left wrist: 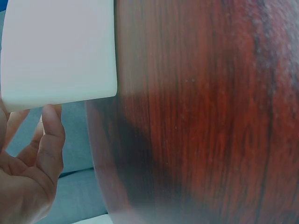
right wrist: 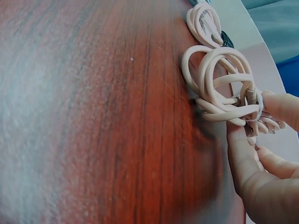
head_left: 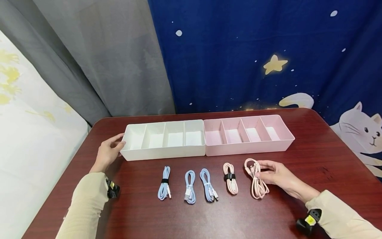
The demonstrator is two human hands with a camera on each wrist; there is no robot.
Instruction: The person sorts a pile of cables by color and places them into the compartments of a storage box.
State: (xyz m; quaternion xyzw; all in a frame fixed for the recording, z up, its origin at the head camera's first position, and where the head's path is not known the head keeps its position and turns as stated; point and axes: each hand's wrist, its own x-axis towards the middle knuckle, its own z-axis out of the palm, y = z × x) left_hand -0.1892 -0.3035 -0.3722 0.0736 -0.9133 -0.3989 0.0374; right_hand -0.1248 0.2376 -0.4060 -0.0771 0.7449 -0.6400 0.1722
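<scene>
My left hand (head_left: 108, 152) is at the left end of a white divided storage box (head_left: 162, 153), thumb over its rim and fingers against the end wall. Fingertips (left wrist: 50, 114) meet the box's edge in the left wrist view. On the right, my right hand (head_left: 276, 173) pinches a coiled pink charging cable (head_left: 259, 187) between thumb and fingers; its loops hang toward the table. Left of it lies another pink cable (head_left: 232, 186), bundled with a black strap. A pink divided box (head_left: 250, 148) stands end to end with the white one.
Three coiled blue cables lie in front of the white box: one with a black strap (head_left: 164, 181), a middle one (head_left: 190, 186) and one nearer the pink cables (head_left: 207, 184). Curtains (head_left: 226, 59) hang behind the brown wooden table (head_left: 143, 215).
</scene>
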